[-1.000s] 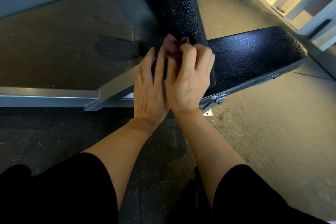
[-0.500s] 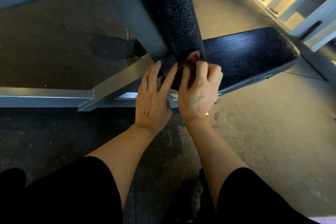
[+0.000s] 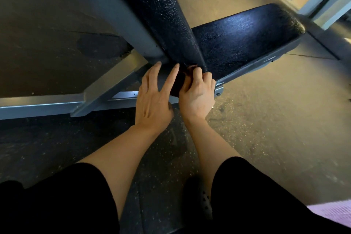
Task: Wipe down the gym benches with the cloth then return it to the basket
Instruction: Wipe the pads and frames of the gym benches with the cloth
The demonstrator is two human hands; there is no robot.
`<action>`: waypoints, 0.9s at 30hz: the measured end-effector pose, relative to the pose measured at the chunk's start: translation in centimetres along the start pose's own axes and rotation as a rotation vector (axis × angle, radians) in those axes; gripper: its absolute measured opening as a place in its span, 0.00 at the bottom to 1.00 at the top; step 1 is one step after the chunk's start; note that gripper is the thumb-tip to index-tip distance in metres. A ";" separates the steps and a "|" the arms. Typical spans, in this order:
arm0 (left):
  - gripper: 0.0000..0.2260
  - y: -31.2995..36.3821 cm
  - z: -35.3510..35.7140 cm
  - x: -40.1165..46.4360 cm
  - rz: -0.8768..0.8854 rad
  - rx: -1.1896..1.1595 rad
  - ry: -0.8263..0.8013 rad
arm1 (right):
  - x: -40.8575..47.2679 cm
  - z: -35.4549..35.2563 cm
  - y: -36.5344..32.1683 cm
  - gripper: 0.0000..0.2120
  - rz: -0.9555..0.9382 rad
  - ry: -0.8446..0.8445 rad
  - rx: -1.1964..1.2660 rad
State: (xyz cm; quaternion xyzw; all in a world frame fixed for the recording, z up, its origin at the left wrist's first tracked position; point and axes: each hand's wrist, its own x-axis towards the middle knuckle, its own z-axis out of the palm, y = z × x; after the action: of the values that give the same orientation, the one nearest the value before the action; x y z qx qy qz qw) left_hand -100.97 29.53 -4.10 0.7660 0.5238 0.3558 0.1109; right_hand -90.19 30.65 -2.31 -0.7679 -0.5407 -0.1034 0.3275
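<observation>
A big black gym bench (image 3: 237, 43) fills the top middle of the frame, on a grey metal frame (image 3: 106, 89). In the middle, the left hand (image 3: 153, 99) lies flat with straight fingers. Beside it, the right hand (image 3: 197, 93) curls around a small dark red cloth (image 3: 187, 74), pushed against the bottom edge of the bench's back pad.

A speckled dark rubber floor (image 3: 266, 119) carries the gym bench: its grey steel base rail (image 3: 38, 103) lies flat on the floor toward nine o'clock, and a diagonal strut (image 3: 106, 91) rises from it toward the black seat pad (image 3: 247, 38) at two o'clock.
</observation>
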 end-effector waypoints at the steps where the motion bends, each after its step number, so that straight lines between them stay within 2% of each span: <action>1: 0.44 0.1 0.2 0.0 0.000 0.001 -0.009 | -0.3 0.1 0.5 0.11 0.079 -0.041 -0.009; 3: 0.44 0.6 0.7 -0.2 -0.004 -0.006 -0.027 | -0.7 -0.2 1.1 0.11 0.172 -0.023 -0.011; 6: 0.45 1.4 1.6 -0.1 0.022 -0.007 -0.040 | 0.2 -0.7 1.2 0.11 0.081 0.116 0.022; 9: 0.45 2.1 2.7 -0.1 0.012 -0.002 -0.052 | 1.0 -0.6 2.2 0.12 0.042 -0.013 0.012; 11: 0.44 2.8 3.3 -0.2 -0.003 -0.012 -0.066 | 0.5 -1.0 4.0 0.12 0.173 -0.106 -0.032; 13: 0.43 3.5 3.9 -0.4 0.005 -0.029 -0.080 | -0.7 -1.9 5.7 0.13 0.251 -0.125 -0.059; 18: 0.44 4.2 5.0 -0.3 0.001 0.063 -0.036 | 1.4 -2.5 4.5 0.12 0.093 0.020 -0.004; 21: 0.42 3.5 5.2 -0.4 0.077 0.124 -0.018 | 1.9 -1.2 4.6 0.13 -0.028 -0.081 0.037; 23: 0.43 2.9 5.5 -0.6 0.119 0.155 -0.059 | 0.6 -0.4 6.0 0.13 0.062 -0.164 0.048; 27: 0.40 3.1 6.8 -1.3 0.217 0.197 -0.149 | -2.9 -0.3 7.4 0.11 0.398 -0.147 0.127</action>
State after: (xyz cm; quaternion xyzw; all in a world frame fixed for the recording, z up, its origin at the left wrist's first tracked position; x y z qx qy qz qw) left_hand -94.52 28.47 -7.87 0.8496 0.4606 0.2547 0.0345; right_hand -84.59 26.75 -6.49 -0.8427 -0.4063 0.0538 0.3491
